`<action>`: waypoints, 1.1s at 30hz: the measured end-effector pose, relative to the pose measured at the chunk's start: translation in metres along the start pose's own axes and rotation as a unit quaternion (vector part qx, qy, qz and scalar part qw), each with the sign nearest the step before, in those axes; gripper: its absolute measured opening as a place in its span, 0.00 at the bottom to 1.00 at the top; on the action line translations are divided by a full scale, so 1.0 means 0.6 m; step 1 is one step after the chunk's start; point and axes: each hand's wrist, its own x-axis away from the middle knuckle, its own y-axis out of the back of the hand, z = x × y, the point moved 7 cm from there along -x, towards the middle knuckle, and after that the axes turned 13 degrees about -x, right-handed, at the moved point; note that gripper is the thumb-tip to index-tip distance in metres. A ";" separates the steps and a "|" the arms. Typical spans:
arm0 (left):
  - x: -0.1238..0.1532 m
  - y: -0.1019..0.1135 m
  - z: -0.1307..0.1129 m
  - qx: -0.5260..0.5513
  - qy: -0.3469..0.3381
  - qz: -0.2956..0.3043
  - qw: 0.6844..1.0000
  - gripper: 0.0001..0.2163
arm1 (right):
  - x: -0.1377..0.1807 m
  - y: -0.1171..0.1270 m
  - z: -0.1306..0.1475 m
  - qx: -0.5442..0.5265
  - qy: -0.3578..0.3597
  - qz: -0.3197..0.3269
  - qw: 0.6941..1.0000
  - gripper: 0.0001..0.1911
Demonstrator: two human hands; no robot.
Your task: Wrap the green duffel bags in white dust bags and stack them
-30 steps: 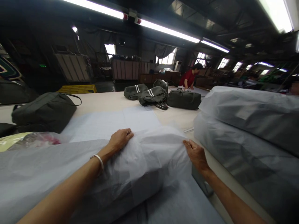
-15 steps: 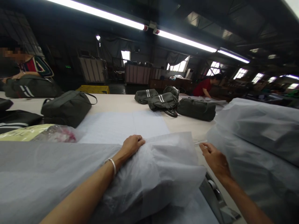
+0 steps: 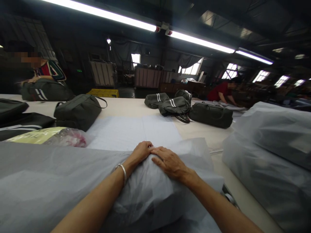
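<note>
Cream table [image 3: 131, 104] runs across mid-frame, behind the crumpled grey sheet [image 3: 148, 191] at lower centre. On its upper edge, the left hand [image 3: 141, 152] curls its fingers, perhaps pinching, I cannot tell; the right hand [image 3: 170, 161] lies alongside, fingers together and nearly straight, thumb slightly apart. Steady left pressure, with light right-hand strokes, should limit creasing.

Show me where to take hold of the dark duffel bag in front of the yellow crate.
The duffel bag is probably best taken by its strap loop, coming from the right: the loop juts free of the body on that side, while a striped bag lies close on the left.
</note>
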 end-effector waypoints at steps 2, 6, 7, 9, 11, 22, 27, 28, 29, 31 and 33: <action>-0.003 -0.006 0.009 -0.004 0.015 -0.006 1.000 0.14 | 0.004 -0.005 -0.014 -0.005 -0.022 -0.007 1.000 0.17; -0.001 -0.014 0.017 -0.013 0.021 0.011 1.000 0.15 | 0.012 -0.007 -0.016 0.004 -0.042 -0.013 0.999 0.17; 0.000 -0.016 0.015 -0.011 0.012 0.027 1.000 0.13 | 0.012 -0.007 -0.015 0.002 -0.045 -0.010 0.999 0.17; 0.004 -0.018 0.010 -0.006 -0.007 0.057 0.998 0.12 | 0.012 -0.008 -0.014 -0.003 -0.053 -0.006 0.999 0.17; 0.007 -0.015 0.005 -0.004 -0.019 0.075 0.997 0.12 | 0.011 -0.008 -0.012 -0.005 -0.060 -0.004 0.998 0.17; 0.086 -0.016 -0.034 0.010 -0.047 0.136 0.990 0.14 | 0.084 -0.012 0.046 0.008 -0.115 -0.002 0.993 0.17; 0.120 -0.018 -0.057 -0.015 -0.045 0.169 0.984 0.17 | 0.135 -0.021 0.029 -0.011 -0.184 -0.015 0.983 0.19; 0.119 -0.023 -0.055 -0.028 -0.042 0.175 0.983 0.17 | 0.138 -0.022 0.026 -0.010 -0.191 -0.007 0.982 0.19; 0.115 -0.030 -0.052 -0.038 -0.040 0.180 0.982 0.17 | 0.139 -0.023 0.023 -0.010 -0.197 0.004 0.980 0.20; 0.102 -0.037 -0.045 -0.041 -0.039 0.171 0.984 0.16 | 0.134 -0.023 0.019 -0.014 -0.205 0.028 0.978 0.22; 0.086 -0.021 -0.043 -0.030 -0.047 0.099 0.994 0.16 | 0.127 -0.019 0.017 -0.020 -0.205 0.044 0.978 0.22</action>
